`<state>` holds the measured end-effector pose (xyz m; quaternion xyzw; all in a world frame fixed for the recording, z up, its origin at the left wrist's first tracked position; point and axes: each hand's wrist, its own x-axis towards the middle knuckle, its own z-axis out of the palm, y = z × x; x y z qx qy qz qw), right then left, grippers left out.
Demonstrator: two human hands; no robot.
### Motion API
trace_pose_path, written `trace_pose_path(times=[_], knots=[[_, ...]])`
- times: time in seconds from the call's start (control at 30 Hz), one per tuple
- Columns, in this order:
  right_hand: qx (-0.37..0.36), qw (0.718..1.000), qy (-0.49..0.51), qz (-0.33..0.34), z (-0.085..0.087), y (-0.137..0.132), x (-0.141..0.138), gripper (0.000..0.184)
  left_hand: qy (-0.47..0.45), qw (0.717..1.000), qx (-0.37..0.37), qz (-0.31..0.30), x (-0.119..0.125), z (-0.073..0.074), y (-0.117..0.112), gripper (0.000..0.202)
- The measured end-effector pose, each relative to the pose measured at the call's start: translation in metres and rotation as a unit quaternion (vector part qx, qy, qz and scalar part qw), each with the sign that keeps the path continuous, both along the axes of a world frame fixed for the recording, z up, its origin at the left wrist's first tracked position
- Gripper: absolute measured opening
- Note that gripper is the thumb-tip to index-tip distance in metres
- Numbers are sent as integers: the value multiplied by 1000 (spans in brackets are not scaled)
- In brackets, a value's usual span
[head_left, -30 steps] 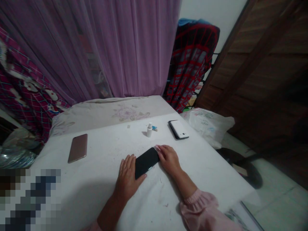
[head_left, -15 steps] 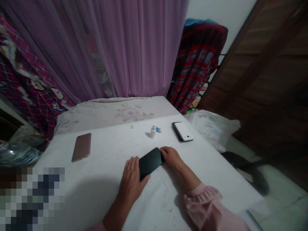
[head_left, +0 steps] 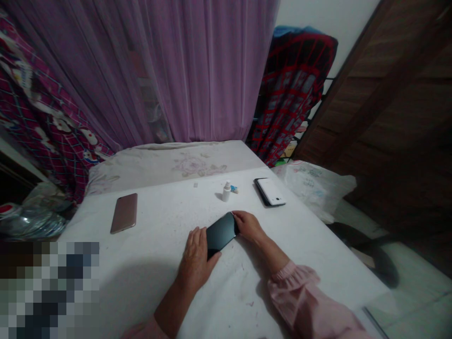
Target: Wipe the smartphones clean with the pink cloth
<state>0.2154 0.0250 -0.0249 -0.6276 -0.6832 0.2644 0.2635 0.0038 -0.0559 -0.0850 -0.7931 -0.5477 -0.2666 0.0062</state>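
A dark smartphone [head_left: 221, 234] is held between my two hands just over the white cloth, its glossy black face turned up and its far right corner tilted away. My left hand [head_left: 195, 256] grips the near left end, thumb along the lower edge and fingers over the upper edge. At the other end, my right hand [head_left: 249, 227] pinches the right side with its fingers closed; the fingertips are partly hidden behind the phone. Just beyond the phone stands a small white spray bottle [head_left: 226, 192], with a small blue-and-white item [head_left: 234, 189] beside it.
On the left lies a rose-coloured phone [head_left: 124, 213], back up. Toward the right edge, a white phone [head_left: 271, 191] rests on a dark one. A tiny grey square [head_left: 195, 185] lies farther back. A plastic bag [head_left: 310, 186] sits beyond the right edge.
The phone in my hands has tipped slightly, and its face now shows a brighter reflection. Both hands keep their hold. The whole view has shifted a little.
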Motion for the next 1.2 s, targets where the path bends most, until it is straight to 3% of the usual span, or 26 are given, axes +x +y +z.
trace_pose_path(times=[0.17, 0.3, 0.47, 0.7, 0.87, 1.0, 1.2], knots=[[12, 1000, 26, 10, -2, 15, -8, 31, 7, 1000, -10, -9, -1, 4, 2, 70], [24, 998, 62, 18, -7, 7, 6, 32, 3, 1000, -14, -23, -4, 8, 5, 75], [77, 987, 144, 7, -18, -10, 22, 31, -12, 1000, -11, 21, -12, 9, 4, 81], [157, 987, 25, 12, -8, -31, 2, 28, -127, 990, -47, 30, -15, 23, -3, 75], [265, 963, -13, -37, -2, -43, -11, 30, -219, 971, -96, 8, -17, 31, -5, 56], [313, 947, -56, -49, -2, -47, -11, 28, -239, 965, -109, 1, -19, 33, -4, 50], [327, 939, -105, -8, 4, -58, -30, 25, -219, 964, -138, 70, -22, 41, -1, 28]])
